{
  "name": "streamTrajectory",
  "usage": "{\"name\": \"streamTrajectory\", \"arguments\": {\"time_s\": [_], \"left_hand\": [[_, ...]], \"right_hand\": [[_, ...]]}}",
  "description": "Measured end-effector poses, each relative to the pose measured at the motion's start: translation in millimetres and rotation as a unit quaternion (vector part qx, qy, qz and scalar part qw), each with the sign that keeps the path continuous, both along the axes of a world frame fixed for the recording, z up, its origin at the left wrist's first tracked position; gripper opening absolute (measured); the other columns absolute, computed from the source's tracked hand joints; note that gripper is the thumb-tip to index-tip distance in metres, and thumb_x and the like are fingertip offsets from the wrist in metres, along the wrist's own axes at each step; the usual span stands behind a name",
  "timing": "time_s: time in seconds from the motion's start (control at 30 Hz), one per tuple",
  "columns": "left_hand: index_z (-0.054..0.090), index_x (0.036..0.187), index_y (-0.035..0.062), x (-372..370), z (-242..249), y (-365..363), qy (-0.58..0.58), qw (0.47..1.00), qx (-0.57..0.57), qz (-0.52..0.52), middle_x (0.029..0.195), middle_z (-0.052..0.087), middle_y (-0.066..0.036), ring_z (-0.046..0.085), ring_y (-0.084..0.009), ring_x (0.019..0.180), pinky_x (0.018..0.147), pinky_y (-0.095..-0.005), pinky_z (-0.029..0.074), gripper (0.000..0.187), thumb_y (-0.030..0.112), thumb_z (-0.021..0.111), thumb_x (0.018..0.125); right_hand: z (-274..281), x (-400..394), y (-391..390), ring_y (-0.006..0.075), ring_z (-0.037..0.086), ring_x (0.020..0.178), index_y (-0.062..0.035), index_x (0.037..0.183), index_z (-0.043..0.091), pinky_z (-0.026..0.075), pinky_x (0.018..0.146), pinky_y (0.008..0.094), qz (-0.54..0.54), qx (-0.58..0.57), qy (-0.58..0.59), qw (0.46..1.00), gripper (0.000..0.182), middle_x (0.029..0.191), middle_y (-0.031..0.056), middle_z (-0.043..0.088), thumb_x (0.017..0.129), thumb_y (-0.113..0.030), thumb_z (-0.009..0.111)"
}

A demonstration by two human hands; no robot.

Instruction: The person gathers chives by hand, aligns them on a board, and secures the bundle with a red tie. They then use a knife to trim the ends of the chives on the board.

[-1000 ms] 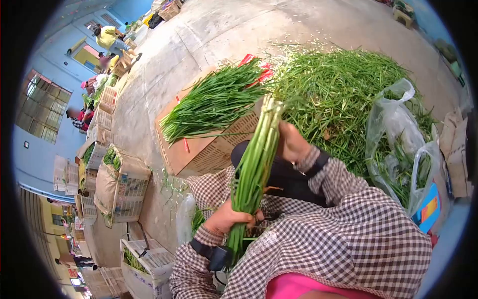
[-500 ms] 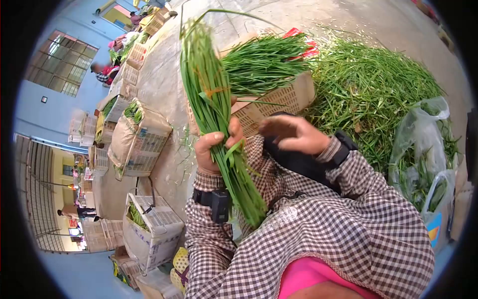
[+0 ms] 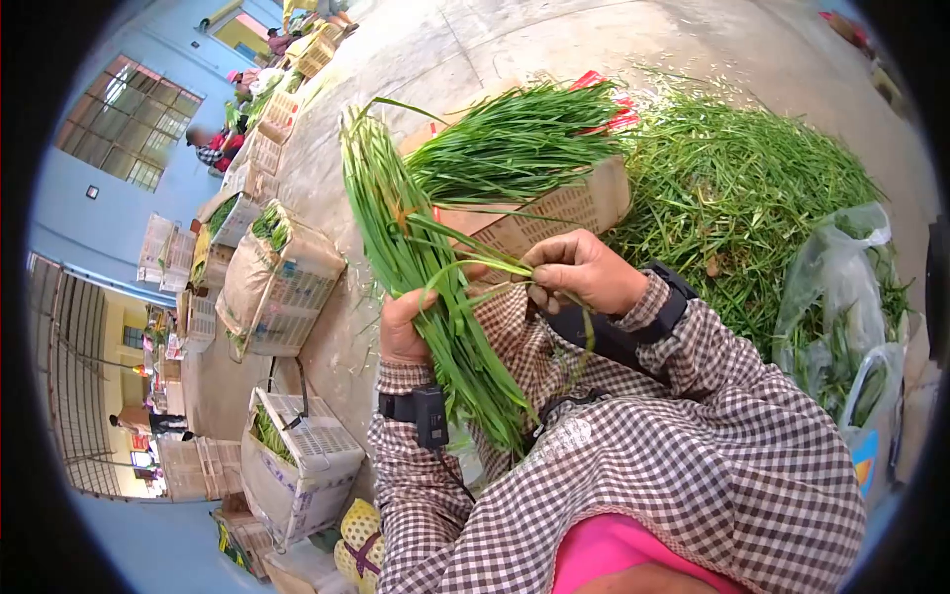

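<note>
My left hand (image 3: 408,325) is closed around a long bunch of garlic chives (image 3: 396,223), held at a slant with its pale ends at the upper left. An orange-brown tie shows around the bunch. My right hand (image 3: 582,272) pinches a few loose chive blades (image 3: 495,259) to the right of the bunch; they stretch back toward it. Behind my hands, more cut chives (image 3: 524,139) lie on top of a crate (image 3: 569,213) lined with tan material. Part of my left hand's fingers is hidden behind the bunch.
A big heap of loose green trimmings (image 3: 732,178) lies on the floor at the right, beside a clear plastic bag (image 3: 836,277). White crates (image 3: 307,450) and a wrapped crate (image 3: 282,282) stand at the left. Other people (image 3: 213,148) sit along the far wall.
My right hand, empty and apart from the bunch before, has closed on several blades and draws them out to the right. The bunch has dropped slightly and tilted further left.
</note>
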State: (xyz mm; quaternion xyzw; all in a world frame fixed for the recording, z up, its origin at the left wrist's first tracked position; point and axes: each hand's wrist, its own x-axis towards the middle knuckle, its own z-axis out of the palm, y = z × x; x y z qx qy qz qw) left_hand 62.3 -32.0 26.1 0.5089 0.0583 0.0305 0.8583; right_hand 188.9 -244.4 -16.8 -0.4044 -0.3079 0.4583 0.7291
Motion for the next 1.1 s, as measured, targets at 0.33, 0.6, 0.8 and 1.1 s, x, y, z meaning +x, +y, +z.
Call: {"name": "streamTrajectory", "arguments": {"time_s": [0.33, 0.6, 0.8, 1.1], "left_hand": [[0.054, 0.103, -0.0085, -21.4, -25.7, 5.0, 0.109, 0.994, 0.023, 0.01, 0.075, 0.063, -0.014, 0.058, -0.0185, 0.058, 0.05, -0.0273, 0.049, 0.039, 0.013, 0.059, 0.071], [0.055, 0.105, -0.0065, -38.3, -32.4, -22.3, 0.125, 0.989, 0.084, 0.004, 0.08, 0.063, -0.012, 0.05, -0.0141, 0.054, 0.05, -0.0274, 0.042, 0.051, 0.021, 0.069, 0.065], [0.057, 0.104, -0.0057, -54.9, -43.2, -46.1, 0.18, 0.976, 0.058, -0.111, 0.092, 0.064, -0.019, 0.049, -0.0119, 0.052, 0.048, -0.0249, 0.04, 0.054, 0.021, 0.074, 0.061], [0.054, 0.103, -0.0011, -78.9, -54.5, -70.2, 0.225, 0.96, 0.043, -0.162, 0.071, 0.06, -0.01, 0.053, -0.0153, 0.056, 0.057, -0.0279, 0.046, 0.04, 0.014, 0.07, 0.069]], "right_hand": [[-5.9, 50.5, -47.2, 0.0115, 0.058, 0.069, 0.0042, 0.098, 0.058, 0.049, 0.066, 0.026, 0.084, -0.108, -0.386, 0.912, 0.022, 0.083, 0.0062, 0.064, 0.079, -0.007, 0.061], [13.7, 68.4, -73.2, 0.0106, 0.057, 0.069, 0.0027, 0.09, 0.062, 0.048, 0.066, 0.0239, -0.051, -0.118, -0.35, 0.928, 0.014, 0.079, 0.0056, 0.063, 0.078, -0.005, 0.063], [42.0, 97.9, -60.3, 0.0152, 0.063, 0.071, 0.0023, 0.089, 0.064, 0.052, 0.068, 0.0268, -0.044, -0.109, -0.501, 0.858, 0.013, 0.081, 0.0104, 0.066, 0.078, -0.006, 0.063], [21.4, 115.2, -33.5, 0.0162, 0.063, 0.077, 0.0009, 0.093, 0.062, 0.053, 0.072, 0.0289, 0.016, -0.178, -0.533, 0.827, 0.018, 0.084, 0.0092, 0.065, 0.077, -0.007, 0.065]]}}
